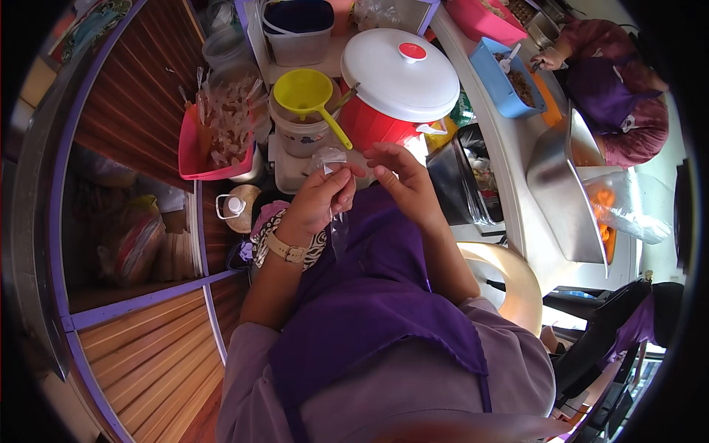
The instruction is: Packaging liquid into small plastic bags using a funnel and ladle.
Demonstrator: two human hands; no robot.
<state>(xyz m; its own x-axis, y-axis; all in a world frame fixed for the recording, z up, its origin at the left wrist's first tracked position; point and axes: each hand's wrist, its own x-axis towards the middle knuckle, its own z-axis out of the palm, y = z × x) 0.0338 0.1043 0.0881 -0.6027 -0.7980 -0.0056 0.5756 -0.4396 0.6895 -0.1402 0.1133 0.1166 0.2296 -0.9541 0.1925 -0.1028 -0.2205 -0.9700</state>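
Note:
My left hand [327, 196] grips a small clear plastic bag [339, 230], whose lower part hangs below the fingers. More clear plastic [328, 157] shows above that hand. My right hand [409, 183] is raised beside it, fingers apart and slightly curled, with nothing visible in it. Beyond both hands, a yellow-green funnel [302, 91] with a long handle rests over a white plastic bucket [302, 135]. A metal utensil handle [348, 95] sticks out there. To the left, a pink tub [213, 173] is heaped with small knotted plastic bags [230, 122] with brownish contents.
A red cooler [363, 124] with a white lid [396, 72] stands beyond my right hand. Right of me are a black-lined bin [457, 188] and a counter [512, 213] with a blue tub [501, 91] and steel pan [559, 194]. A co-worker [609, 94] stands across it.

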